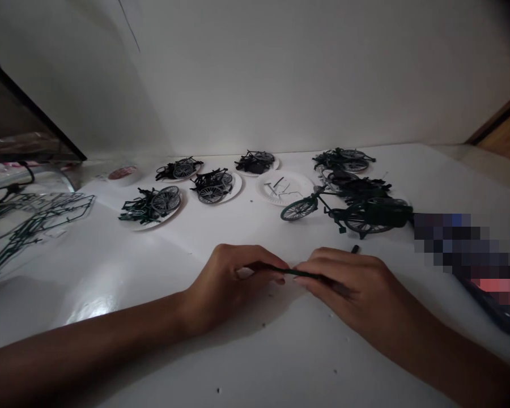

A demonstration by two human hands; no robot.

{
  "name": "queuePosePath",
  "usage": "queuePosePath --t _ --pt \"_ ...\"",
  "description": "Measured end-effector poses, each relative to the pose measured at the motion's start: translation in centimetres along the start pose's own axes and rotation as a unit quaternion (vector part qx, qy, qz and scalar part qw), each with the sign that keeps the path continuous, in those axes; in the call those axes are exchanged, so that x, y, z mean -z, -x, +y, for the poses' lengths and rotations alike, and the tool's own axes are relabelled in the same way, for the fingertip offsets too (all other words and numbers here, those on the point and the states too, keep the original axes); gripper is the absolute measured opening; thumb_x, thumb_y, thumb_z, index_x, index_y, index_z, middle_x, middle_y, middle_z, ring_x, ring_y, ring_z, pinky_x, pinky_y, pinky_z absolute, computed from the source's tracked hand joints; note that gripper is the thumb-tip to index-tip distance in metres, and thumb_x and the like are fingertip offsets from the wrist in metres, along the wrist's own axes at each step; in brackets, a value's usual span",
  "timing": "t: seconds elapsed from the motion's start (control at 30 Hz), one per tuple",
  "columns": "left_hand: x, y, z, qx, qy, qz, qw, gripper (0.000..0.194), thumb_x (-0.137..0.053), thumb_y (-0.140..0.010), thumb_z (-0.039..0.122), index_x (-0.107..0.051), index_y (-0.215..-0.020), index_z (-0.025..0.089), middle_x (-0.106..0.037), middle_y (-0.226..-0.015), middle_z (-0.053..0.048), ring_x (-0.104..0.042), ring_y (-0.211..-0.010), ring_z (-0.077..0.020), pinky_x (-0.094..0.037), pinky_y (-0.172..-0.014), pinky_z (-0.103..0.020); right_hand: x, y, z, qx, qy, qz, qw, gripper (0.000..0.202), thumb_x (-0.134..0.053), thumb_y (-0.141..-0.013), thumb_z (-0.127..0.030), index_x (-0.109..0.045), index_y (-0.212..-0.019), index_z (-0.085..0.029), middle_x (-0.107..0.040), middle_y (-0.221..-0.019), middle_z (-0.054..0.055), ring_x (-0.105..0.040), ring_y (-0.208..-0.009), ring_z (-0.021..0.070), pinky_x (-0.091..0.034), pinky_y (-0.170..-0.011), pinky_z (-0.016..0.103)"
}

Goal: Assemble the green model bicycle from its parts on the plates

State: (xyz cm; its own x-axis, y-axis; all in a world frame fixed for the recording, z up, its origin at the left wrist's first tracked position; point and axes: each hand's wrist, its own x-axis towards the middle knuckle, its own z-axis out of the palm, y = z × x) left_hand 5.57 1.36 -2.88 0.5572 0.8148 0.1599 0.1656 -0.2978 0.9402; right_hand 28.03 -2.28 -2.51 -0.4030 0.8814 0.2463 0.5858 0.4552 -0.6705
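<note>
Above the front of the white table, my left hand (238, 277) pinches one end of a thin dark green plastic part (295, 272) between thumb and fingers. My right hand (348, 283) grips the same piece from the other side, its fingertips close to those of the left. A short dark stub (356, 249) shows above the right knuckles; whether it belongs to the held piece I cannot tell. Beyond the right hand stands a dark green model bicycle (348, 215) with spoked wheels and a box-like part at its rear.
Paper plates of dark model bicycle parts, such as the nearest-left plate (151, 226), line the back. Another plate (266, 195) holds thin pieces. Green sprue frames (34, 221) lie at left, a small bowl (123, 175) behind. A pixelated phone-like object (493, 306) sits right.
</note>
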Motion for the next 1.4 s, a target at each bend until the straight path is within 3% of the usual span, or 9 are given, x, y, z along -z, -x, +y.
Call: queuePosePath --t 0.17,0.4,0.5,0.63,0.83,0.93,1.1,1.23,1.4 --pt "0.4 0.1 -0.2 -0.087 -0.102 -0.036 0.99 0.021 -0.063 -0.096 0.026 -0.073 -0.112 0.017 -0.077 -0.105 -0.006 -0.072 -0.092 -0.0166 -0.056 -0.083 -0.025 -0.1 0.4 0.3 0.066 0.072 0.035 0.995 0.018 -0.056 -0.098 -0.022 -0.074 -0.1 -0.023 -0.072 -0.081 0.001 -0.065 -0.069 0.0144 -0.047 -0.063 0.028" --pt "1.5 -0.1 0.0 -0.259 -0.243 -0.069 0.932 0.027 -0.051 -0.099 0.011 -0.065 -0.121 0.008 -0.076 -0.103 -0.012 -0.069 -0.086 -0.0182 -0.052 -0.074 -0.03 -0.2 0.5 -0.2 0.11 0.103 0.05 0.987 0.016 -0.057 -0.098 -0.021 -0.073 -0.102 -0.021 -0.073 -0.077 0.002 -0.064 -0.067 0.0159 -0.048 -0.061 0.031" --pt "1.5 -0.4 -0.1 -0.271 -0.254 -0.066 0.926 0.023 -0.052 -0.1 0.015 -0.066 -0.116 0.009 -0.075 -0.098 -0.012 -0.068 -0.084 -0.0182 -0.052 -0.073 -0.03 -0.1 0.4 -0.7 0.088 0.036 0.084 0.992 0.009 -0.064 -0.095 -0.021 -0.071 -0.1 -0.023 -0.074 -0.084 0.0 -0.067 -0.073 0.0141 -0.051 -0.066 0.028" --pt "1.3 -0.6 -0.2 -0.252 -0.255 -0.115 0.926 0.023 -0.048 -0.102 0.021 -0.066 -0.112 0.01 -0.073 -0.094 -0.011 -0.066 -0.081 -0.0173 -0.052 -0.073 -0.029 -0.2 0.2 -1.9 0.087 -0.032 0.118 0.989 0.006 -0.07 -0.09 -0.019 -0.068 -0.09 -0.025 -0.07 -0.078 -0.003 -0.065 -0.068 0.0111 -0.05 -0.063 0.024" --pt "2.5 -1.5 -1.1 -0.305 -0.304 -0.161 0.888 0.023 -0.051 -0.101 0.032 -0.065 -0.101 0.013 -0.071 -0.095 -0.012 -0.064 -0.088 -0.0209 -0.051 -0.078 -0.033 -0.2 0.0 -2.6 0.153 -0.025 0.193 0.969 0.014 -0.057 -0.093 -0.008 -0.06 -0.092 -0.022 -0.064 -0.082 0.0 -0.062 -0.076 0.0116 -0.049 -0.07 0.024" --pt "3.9 -2.3 -1.9 -0.272 -0.303 -0.111 0.907 0.024 -0.047 -0.101 0.028 -0.064 -0.093 0.014 -0.068 -0.088 -0.01 -0.061 -0.083 -0.0184 -0.048 -0.075 -0.031 0.1 -0.1 -1.6 0.139 0.004 0.211 0.968 0.011 -0.056 -0.097 -0.012 -0.058 -0.091 -0.022 -0.064 -0.085 0.0 -0.061 -0.079 0.012 -0.048 -0.073 0.024" --pt "5.5 -3.4 -3.0 -0.176 -0.32 -0.002 0.931 0.03 -0.04 -0.104 0.026 -0.062 -0.088 0.014 -0.063 -0.081 -0.005 -0.053 -0.068 -0.0124 -0.042 -0.065 -0.025 -0.1 -0.9 0.2 0.014 0.016 0.035 0.999 0.017 -0.053 -0.101 -0.023 -0.064 -0.088 -0.021 -0.068 -0.089 0.001 -0.063 -0.083 0.0158 -0.047 -0.077 0.03" --pt "5.3 -3.5 -3.3 -0.133 -0.336 0.037 0.932 0.033 -0.04 -0.105 0.03 -0.062 -0.085 0.015 -0.064 -0.077 -0.003 -0.056 -0.068 -0.0118 -0.04 -0.059 -0.023 -0.7 -1.1 0.0 0.023 0.014 0.018 0.999 0.014 -0.055 -0.1 -0.021 -0.065 -0.09 -0.021 -0.07 -0.092 0.001 -0.064 -0.088 0.0164 -0.047 -0.081 0.03" --pt "4.8 -5.1 -3.4 -0.095 -0.374 0.064 0.92 0.027 -0.044 -0.103 0.029 -0.064 -0.092 0.015 -0.068 -0.084 -0.003 -0.06 -0.07 -0.0118 -0.048 -0.065 -0.023 -1.3 -0.8 0.0 0.028 0.025 0.012 0.999 0.011 -0.053 -0.1 -0.019 -0.064 -0.099 -0.02 -0.07 -0.094 0.003 -0.065 -0.085 0.018 -0.049 -0.079 0.031"
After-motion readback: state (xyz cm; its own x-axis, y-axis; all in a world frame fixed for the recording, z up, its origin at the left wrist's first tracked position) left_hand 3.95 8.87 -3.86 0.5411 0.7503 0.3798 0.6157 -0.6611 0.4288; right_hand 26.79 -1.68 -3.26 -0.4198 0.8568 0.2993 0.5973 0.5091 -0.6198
